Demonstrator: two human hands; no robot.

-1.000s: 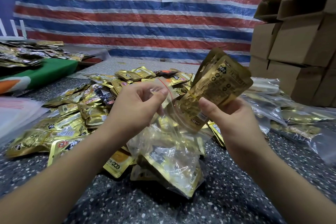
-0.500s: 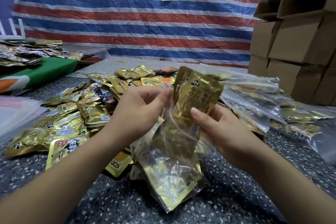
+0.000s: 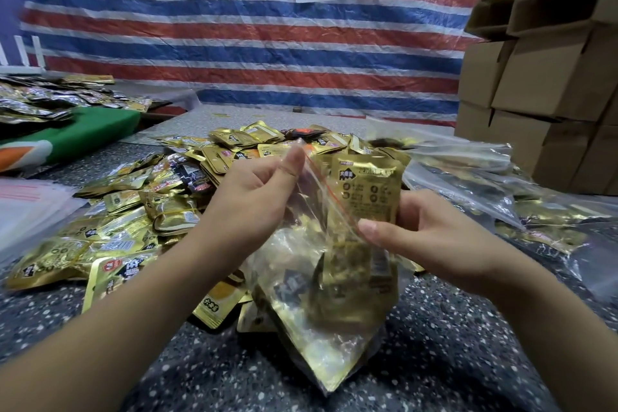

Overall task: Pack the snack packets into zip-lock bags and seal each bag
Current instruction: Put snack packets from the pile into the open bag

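In zip-lock bag: gold packets | top packet half in

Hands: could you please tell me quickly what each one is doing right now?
Left hand: pinches the mouth of the zip-lock bag.
Right hand: holds a gold snack packet, partly inside the bag.

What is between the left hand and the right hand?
In the head view, the clear zip-lock bag and a gold snack packet entering it lie between left hand and right hand.
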